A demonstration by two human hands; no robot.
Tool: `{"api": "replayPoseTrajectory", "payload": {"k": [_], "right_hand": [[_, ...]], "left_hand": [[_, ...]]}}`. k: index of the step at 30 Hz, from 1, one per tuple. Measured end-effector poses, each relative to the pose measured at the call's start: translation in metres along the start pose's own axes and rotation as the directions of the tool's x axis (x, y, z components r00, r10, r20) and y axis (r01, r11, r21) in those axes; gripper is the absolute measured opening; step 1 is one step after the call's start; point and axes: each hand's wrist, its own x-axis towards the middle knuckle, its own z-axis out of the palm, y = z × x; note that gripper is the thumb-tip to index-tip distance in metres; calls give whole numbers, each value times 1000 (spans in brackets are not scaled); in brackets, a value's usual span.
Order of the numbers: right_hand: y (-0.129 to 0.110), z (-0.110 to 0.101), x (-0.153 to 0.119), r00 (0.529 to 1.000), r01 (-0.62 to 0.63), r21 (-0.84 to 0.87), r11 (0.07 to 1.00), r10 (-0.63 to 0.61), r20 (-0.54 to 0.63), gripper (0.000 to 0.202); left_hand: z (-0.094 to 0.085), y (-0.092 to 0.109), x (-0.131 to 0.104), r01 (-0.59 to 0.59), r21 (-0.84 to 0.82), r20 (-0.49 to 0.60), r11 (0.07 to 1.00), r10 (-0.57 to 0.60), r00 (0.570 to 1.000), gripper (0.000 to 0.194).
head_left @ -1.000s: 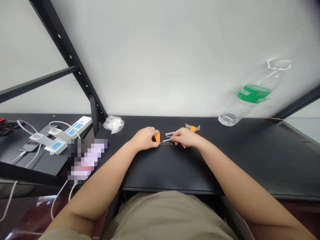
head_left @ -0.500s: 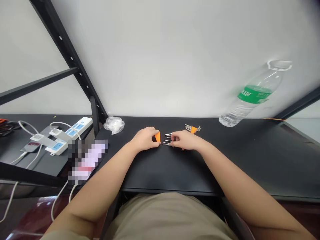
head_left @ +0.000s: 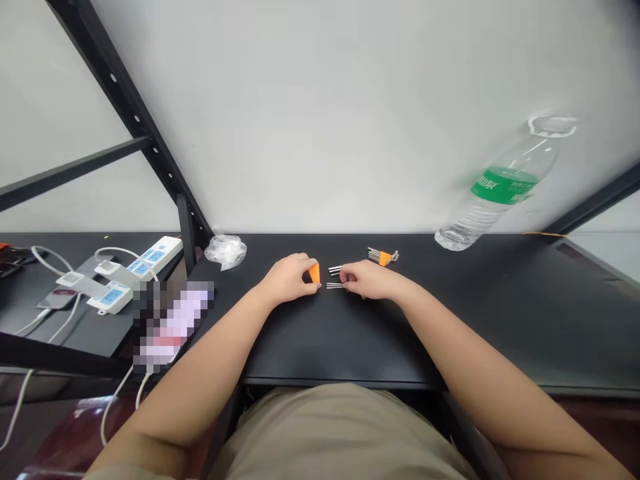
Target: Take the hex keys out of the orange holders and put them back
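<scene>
My left hand [head_left: 293,278] pinches an orange plastic hex key holder [head_left: 315,273] between thumb and fingers, on the black tabletop. Across a small gap, my right hand [head_left: 367,279] has its fingertips closed on several thin hex keys [head_left: 334,285], whose straight ends point left toward the holder. Thicker hex keys [head_left: 335,270] lie just behind them, partly covered by the right fingers. Beyond the right hand rests another orange holder [head_left: 385,259] with several hex keys [head_left: 373,253] in it.
A clear bottle with a green label [head_left: 505,185] stands against the wall at right. Crumpled clear plastic [head_left: 225,251] lies at the back left. Left of my arm are a blurred phone [head_left: 177,327], a white power strip [head_left: 150,257] with cables, and a black metal frame [head_left: 135,120].
The thin hex keys, fanned out before, now lie closer to parallel beside my right fingertips. Both hands stay almost in place. The view has shifted slightly.
</scene>
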Motion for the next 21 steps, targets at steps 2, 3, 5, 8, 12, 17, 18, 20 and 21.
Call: {"api": "replayPoseTrajectory", "payload": {"k": [2,3,5,8,12,17,18,20,21], "right_hand": [[1,0,1,1000,-4,15,1000,4,10,5],[1,0,1,1000,-4,22,1000,3,14,5],[2,0,1,1000,0,37,999,0,21,5],[4,-1,1,999,3,59,998,-5,35,4],[5,-4,1,998,15,82,996,-19,55,7],[3,-8,0,998,21,87,996,-26,59,9],[2,-9,0,998,20,81,996,-25,58,9],[1,-10,-1,998,22,62,998,-26,54,9],[0,-11,-1,998,24,49,999,-26,50,10]], "left_hand": [[0,0,0,-2,0,-1,1000,2,1000,26],[0,-1,0,-7,1,-2,1000,7,1000,26],[1,-1,0,-19,5,-5,1000,19,1000,26],[2,-2,0,-26,12,-5,1000,26,1000,27],[2,1,0,-14,0,8,1000,14,1000,25],[3,6,0,-56,-49,27,997,57,998,19],[4,7,0,-60,-55,25,997,62,998,19],[6,7,1,-53,-65,19,996,54,998,20],[7,6,2,-43,-67,18,997,45,999,20]]}}
